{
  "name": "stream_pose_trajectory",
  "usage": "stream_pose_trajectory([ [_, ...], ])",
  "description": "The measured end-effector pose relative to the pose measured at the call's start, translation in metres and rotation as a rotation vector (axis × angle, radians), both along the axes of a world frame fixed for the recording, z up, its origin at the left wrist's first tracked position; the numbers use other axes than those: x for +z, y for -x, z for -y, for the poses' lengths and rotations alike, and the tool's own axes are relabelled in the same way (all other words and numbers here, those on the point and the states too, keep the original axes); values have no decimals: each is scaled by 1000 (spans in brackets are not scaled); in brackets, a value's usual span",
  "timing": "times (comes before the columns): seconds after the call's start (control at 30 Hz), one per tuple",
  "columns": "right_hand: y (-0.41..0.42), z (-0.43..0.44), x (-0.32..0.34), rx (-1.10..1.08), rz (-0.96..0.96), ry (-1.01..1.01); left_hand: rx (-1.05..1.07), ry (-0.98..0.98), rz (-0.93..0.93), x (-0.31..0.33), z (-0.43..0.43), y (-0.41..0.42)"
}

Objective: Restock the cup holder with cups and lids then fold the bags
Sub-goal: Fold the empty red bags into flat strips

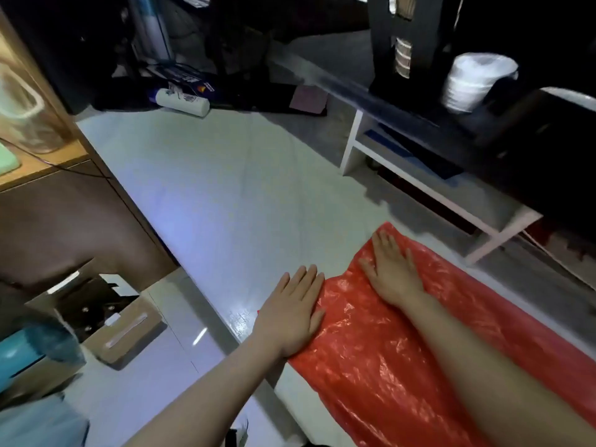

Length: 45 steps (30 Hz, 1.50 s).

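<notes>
On the pale sheet [209, 188] spread over the floor, lower right: a crinkled, translucent red plastic bag [387, 350] lies flat, its length running from the near edge toward the low table.

Your left hand [290, 314]: palm down, fingers straight and held together. It lies along the bag's left edge, thumb side on the plastic, fingertips out over the sheet.

Your right hand [392, 269]: palm down on the bag's far end, fingers straight and slightly fanned, pressing the plastic to the sheet.

Upper right, well apart from the bag: a tall black cup holder [380, 43] stands on the dark-topped, white-framed low table [351, 140], with stacked paper cups [403, 58] showing in its slot. Just beside it sits a stack of white lids [474, 82] in clear wrap.

Far edge of the sheet: a white cylindrical bottle [182, 101] lies on its side.

Lower left: an open brown cardboard box [129, 333].
</notes>
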State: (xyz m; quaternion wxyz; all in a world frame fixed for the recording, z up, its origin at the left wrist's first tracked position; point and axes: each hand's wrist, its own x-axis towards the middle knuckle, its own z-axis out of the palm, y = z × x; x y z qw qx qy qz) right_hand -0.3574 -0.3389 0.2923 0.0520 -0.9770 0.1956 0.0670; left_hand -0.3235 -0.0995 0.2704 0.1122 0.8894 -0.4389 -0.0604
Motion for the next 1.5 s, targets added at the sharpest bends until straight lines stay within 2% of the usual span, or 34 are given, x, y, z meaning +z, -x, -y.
stream_pose_trajectory([
  [0.4,-22,37,-19,-36,36,5,120,-13,-52,-2,-4,3],
  [0.47,-25,36,-17,-43,25,-7,46,3,-35,2,-6,2],
  [0.57,-22,32,-9,-25,-14,3,-198,-32,73,7,-8,5],
  [0.73,43,24,0,-62,77,15,-253,-111,57,1,-8,1],
  [0.9,157,52,-13,-378,15,-16,-263,-117,77,2,-7,1],
  [1.0,200,83,-12,-491,3,-3,-263,-138,88,3,-5,2],
  [1.2,223,109,-4,-608,-47,-10,-256,-164,87,3,-4,2],
  [1.4,248,80,14,-553,135,113,-268,-158,89,0,-5,0],
  [1.5,275,66,2,-602,54,64,-263,-163,94,0,-5,0],
])
